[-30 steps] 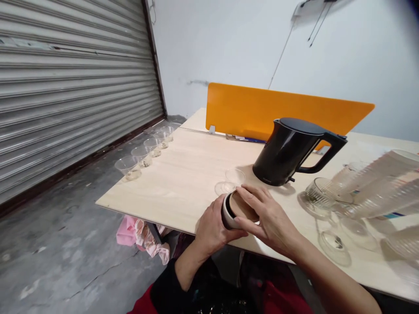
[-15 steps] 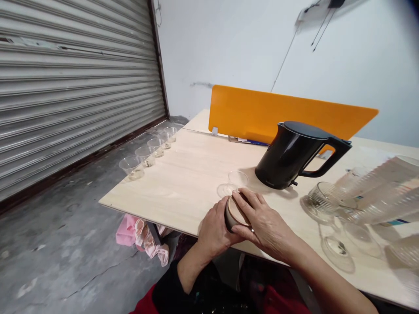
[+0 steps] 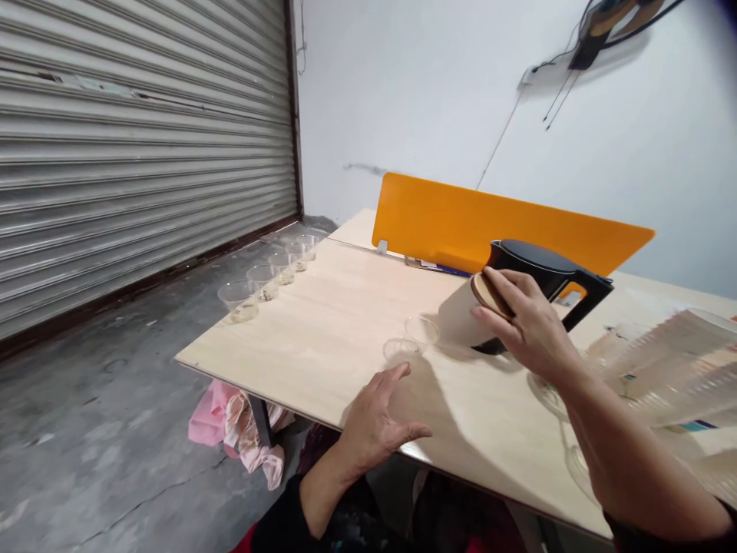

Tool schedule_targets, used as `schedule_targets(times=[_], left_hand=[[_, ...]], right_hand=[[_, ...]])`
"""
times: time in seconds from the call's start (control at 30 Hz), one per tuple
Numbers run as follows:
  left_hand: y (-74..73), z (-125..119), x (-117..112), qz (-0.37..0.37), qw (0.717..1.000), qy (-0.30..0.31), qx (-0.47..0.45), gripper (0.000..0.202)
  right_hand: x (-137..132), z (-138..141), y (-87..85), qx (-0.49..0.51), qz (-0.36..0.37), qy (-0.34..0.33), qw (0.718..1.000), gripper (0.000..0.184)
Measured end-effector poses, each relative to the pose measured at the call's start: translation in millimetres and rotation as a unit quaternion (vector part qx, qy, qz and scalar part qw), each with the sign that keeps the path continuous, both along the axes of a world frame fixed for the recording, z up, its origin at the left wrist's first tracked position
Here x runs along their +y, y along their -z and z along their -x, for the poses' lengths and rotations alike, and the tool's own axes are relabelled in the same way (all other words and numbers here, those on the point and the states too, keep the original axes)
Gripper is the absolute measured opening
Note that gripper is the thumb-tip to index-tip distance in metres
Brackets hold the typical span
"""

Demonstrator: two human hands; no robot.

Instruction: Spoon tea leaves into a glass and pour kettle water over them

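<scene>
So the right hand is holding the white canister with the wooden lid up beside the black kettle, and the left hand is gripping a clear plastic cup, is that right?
Not quite. In the head view the left hand holds nothing; it rests open on the pale wooden table, short of the clear plastic cup. The right hand does hold the white canister with the wooden lid beside the black kettle.

A pale wood-grain surface is seen, with an orange divider panel fixed upright along its far edge. A row of clear plastic cups is lined up along the left edge. Two more clear cups are set near the middle, just beside a black kettle. Clear glassware, partly blurred, is spread over the right end. Below the near edge, a pink bag is left on the grey concrete floor.
</scene>
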State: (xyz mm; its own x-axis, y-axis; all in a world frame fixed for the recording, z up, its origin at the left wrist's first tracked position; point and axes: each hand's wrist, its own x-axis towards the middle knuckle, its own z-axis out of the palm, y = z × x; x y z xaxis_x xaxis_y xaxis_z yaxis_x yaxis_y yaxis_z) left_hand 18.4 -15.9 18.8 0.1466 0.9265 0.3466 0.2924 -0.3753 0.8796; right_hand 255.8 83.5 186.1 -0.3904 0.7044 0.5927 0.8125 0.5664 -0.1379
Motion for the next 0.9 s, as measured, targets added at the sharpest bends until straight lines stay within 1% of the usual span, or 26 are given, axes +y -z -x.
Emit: schedule_targets(times=[0.07,0.13,0.27,0.37,0.53,0.67,0.73,0.8,0.87,0.9], left_hand=[[2.1,0.0,0.7,0.000,1.000,0.005,-0.008,0.090],[4.0,0.0,1.5,0.009,1.000,0.011,-0.014,0.089],[4.8,0.0,3.2,0.029,0.999,0.014,-0.026,0.088],[3.4,0.2,4.1,0.043,0.998,0.017,-0.035,0.086],[2.6,0.7,4.7,0.041,0.998,0.024,-0.039,0.082],[2.8,0.6,4.7,0.040,0.998,0.024,-0.033,0.080],[2.2,0.5,4.6,0.043,0.998,0.020,-0.027,0.078],[1.4,0.7,4.5,0.046,0.999,0.017,-0.022,0.076],[1.1,1.1,4.3,0.047,0.999,0.017,-0.021,0.074],[1.4,1.3,4.3,0.044,0.999,0.017,-0.023,0.073]], right_hand=[[32.1,8.2,-0.8,-0.003,-0.001,0.011,1.000,0.068],[66.0,17.6,6.0,-0.011,0.007,0.012,1.000,0.068],[124.5,34.0,32.1,-0.026,0.050,-0.010,0.998,0.068],[151.2,41.9,54.0,-0.036,0.087,-0.032,0.995,0.067],[170.0,44.6,82.6,-0.045,0.127,-0.082,0.987,0.065],[179.4,39.4,95.5,-0.037,0.143,-0.087,0.985,0.074],[181.9,36.5,97.6,-0.033,0.150,-0.086,0.984,0.079],[179.4,34.4,95.9,-0.030,0.158,-0.080,0.984,0.083],[169.0,33.3,90.5,-0.021,0.153,-0.064,0.986,0.085],[160.4,33.0,86.8,-0.011,0.142,-0.052,0.988,0.083]])
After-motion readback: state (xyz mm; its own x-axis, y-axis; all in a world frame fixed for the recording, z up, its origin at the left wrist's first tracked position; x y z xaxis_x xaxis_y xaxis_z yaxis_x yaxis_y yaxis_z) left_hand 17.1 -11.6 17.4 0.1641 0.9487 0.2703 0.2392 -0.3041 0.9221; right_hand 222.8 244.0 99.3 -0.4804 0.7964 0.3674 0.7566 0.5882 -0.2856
